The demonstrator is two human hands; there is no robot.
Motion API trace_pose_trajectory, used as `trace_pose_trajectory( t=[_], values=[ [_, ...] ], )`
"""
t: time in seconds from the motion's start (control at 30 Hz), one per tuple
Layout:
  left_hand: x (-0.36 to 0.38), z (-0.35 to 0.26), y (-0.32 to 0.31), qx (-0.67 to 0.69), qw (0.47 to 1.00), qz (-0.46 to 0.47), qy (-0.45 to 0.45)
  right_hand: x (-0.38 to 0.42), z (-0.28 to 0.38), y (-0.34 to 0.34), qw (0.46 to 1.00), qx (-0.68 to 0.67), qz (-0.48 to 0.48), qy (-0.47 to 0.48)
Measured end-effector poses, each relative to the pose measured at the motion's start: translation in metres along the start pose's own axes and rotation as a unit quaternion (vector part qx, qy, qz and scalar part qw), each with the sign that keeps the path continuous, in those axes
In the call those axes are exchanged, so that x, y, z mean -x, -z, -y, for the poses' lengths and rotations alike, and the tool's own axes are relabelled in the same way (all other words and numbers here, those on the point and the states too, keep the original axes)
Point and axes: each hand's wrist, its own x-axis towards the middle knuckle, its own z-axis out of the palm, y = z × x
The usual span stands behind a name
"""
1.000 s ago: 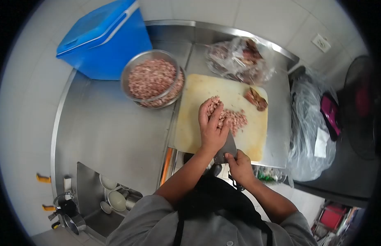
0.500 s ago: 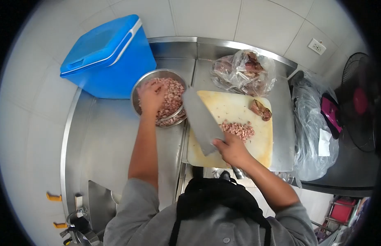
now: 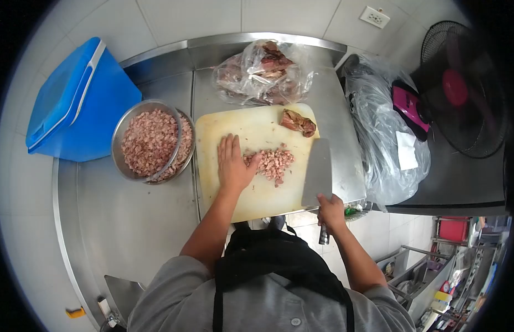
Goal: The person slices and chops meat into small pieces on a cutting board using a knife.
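We look down on a pale cutting board (image 3: 279, 202) set on a metal worktop (image 3: 124, 227), with both hands at it. The diced meat (image 3: 276, 163) lies in a loose, spreading pile near the middle of the board. We see the left hand (image 3: 233, 166) palm down just left of this pile, fingers extended and thumb out at the pile's edge; it grips nothing, and we cannot tell how firmly the palm presses. The right hand (image 3: 331, 212) is closed around the handle of a cleaver (image 3: 319, 174), its thumb near the base of the broad blade, which lies along the board's right edge.

We judge the dice to be light, soft and somewhat slippery: single cubes probably scatter, so a cupped palm or the flat of the blade suits them better than a fingertip pinch. The cleaver we take to be stiff and fairly heavy, best held by its handle close to the blade and clear of the edge. A larger meat piece (image 3: 297, 123) rests at the board's far right corner; we expect it to be firmer, with its thick middle the surest hold.

At left, we note a metal bowl (image 3: 118, 157) well filled with similar dice; beyond the board lies a clear plastic bag (image 3: 265, 77) holding larger pieces.
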Motion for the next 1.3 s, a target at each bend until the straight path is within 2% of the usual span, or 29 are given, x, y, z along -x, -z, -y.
trace_pose_trajectory(
  t=[0.13, 0.23, 0.3, 0.37, 0.43, 0.5, 0.7, 0.9, 0.97, 1.03, 1.07, 1.13, 1.2, 1.27, 1.3],
  values=[
    [0.001, -0.045, -0.027, 0.096, 0.993, 0.055, -0.05, 0.004, 0.014, -0.009, 0.999, 0.029, 0.025, 0.002],
    [-0.005, -0.065, -0.038, 0.111, 0.983, 0.101, -0.102, 0.006, 0.012, -0.007, 0.999, 0.032, 0.025, 0.006],
    [-0.01, -0.07, -0.041, 0.098, 0.983, 0.095, -0.127, 0.001, 0.006, -0.006, 0.999, 0.02, 0.041, -0.002],
    [-0.015, -0.078, -0.033, 0.063, 0.967, 0.149, -0.194, -0.001, -0.001, -0.01, 0.997, 0.036, 0.064, 0.013],
    [-0.018, -0.082, -0.03, 0.066, 0.962, 0.152, -0.215, 0.006, -0.003, -0.026, 0.991, 0.066, 0.116, 0.028],
    [-0.015, -0.078, -0.03, 0.069, 0.958, 0.156, -0.23, 0.017, 0.006, -0.045, 0.99, 0.061, 0.123, 0.022],
    [0.007, -0.059, -0.03, 0.109, 0.972, 0.077, -0.195, 0.02, 0.014, -0.077, 0.988, 0.081, 0.108, 0.077],
    [0.03, -0.038, -0.015, 0.135, 0.988, -0.079, -0.004, 0.025, 0.006, -0.126, 0.971, 0.091, 0.181, 0.129],
    [0.028, -0.035, -0.007, 0.16, 0.981, -0.109, 0.013, 0.036, 0.021, -0.128, 0.968, 0.089, 0.207, 0.113],
    [0.021, -0.031, 0.0, 0.294, 0.944, -0.147, 0.038, 0.04, 0.032, -0.132, 0.956, 0.14, 0.169, 0.195],
    [0.01, -0.034, 0.018, 0.287, 0.943, -0.161, 0.04, 0.039, 0.039, -0.138, 0.951, 0.145, 0.179, 0.206],
    [-0.017, -0.038, 0.057, 0.278, 0.941, -0.191, 0.021, 0.036, 0.052, -0.152, 0.919, 0.153, 0.125, 0.34],
    [-0.05, -0.022, 0.104, 0.147, 0.949, -0.272, -0.068, 0.06, 0.102, -0.169, 0.91, 0.141, 0.155, 0.359],
    [-0.073, -0.003, 0.147, 0.072, 0.942, -0.321, -0.065, 0.08, 0.148, -0.195, 0.894, 0.119, 0.194, 0.386],
    [-0.085, 0.011, 0.161, 0.096, 0.934, -0.341, -0.043, 0.086, 0.165, -0.212, 0.885, 0.111, 0.209, 0.401]
  ],
)
